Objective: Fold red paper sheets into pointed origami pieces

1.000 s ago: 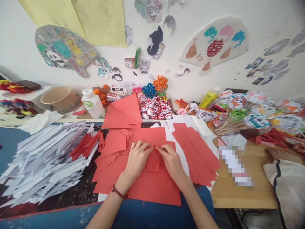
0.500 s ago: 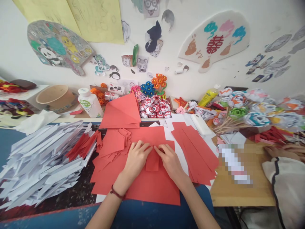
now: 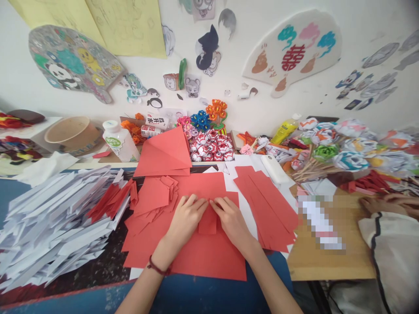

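A small piece of red paper (image 3: 207, 225) lies on the larger red paper sheets (image 3: 209, 261) in front of me. My left hand (image 3: 187, 218) grips its top left, fingers curled and pressed together. From the other side my right hand (image 3: 231, 218) pinches the top right of the same piece, the two sets of fingertips almost meeting. Left of my hands, folded red paper pieces (image 3: 172, 188) rest on the sheets. Cut red strips (image 3: 265, 209) lie to the right of my right hand.
A big heap of folded white paper strips (image 3: 62, 222) covers the left side, with red folded strips (image 3: 109, 203) on top. Behind stand a white bottle (image 3: 119, 141) and red-white paper flowers (image 3: 212, 146). At right, another person's sleeve (image 3: 393, 248) reaches over a wooden board (image 3: 334, 268).
The view has shifted slightly, so everything sits a little further left. Both hands keep their hold on the small red paper, with hardly any movement.
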Demonstrator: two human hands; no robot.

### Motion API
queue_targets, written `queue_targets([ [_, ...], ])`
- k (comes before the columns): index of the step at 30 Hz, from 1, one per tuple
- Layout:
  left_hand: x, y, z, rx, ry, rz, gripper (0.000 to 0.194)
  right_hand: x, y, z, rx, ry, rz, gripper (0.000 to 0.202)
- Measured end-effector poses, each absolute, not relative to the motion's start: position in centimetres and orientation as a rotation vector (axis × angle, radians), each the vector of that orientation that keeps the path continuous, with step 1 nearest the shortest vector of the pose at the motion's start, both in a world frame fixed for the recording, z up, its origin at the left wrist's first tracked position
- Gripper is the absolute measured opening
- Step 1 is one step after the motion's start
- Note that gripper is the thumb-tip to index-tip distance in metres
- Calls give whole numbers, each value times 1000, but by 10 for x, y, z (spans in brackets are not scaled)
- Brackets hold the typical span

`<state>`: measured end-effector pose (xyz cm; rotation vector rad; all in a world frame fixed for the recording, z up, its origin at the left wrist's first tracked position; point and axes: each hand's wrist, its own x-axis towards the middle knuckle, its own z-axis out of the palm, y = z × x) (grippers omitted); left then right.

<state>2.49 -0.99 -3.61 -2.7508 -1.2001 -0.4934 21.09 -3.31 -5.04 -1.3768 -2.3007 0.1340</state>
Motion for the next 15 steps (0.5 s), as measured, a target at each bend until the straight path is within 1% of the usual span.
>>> queue_targets([
  [7,30,-11,-37,-2736,-1238,-370,37,207,-33,-50,-1412,-2328,52,42],
  [15,34,-12,-35,-2722,-1203,-245,37,211,-48,-44,-1645,-2336,-145,55],
])
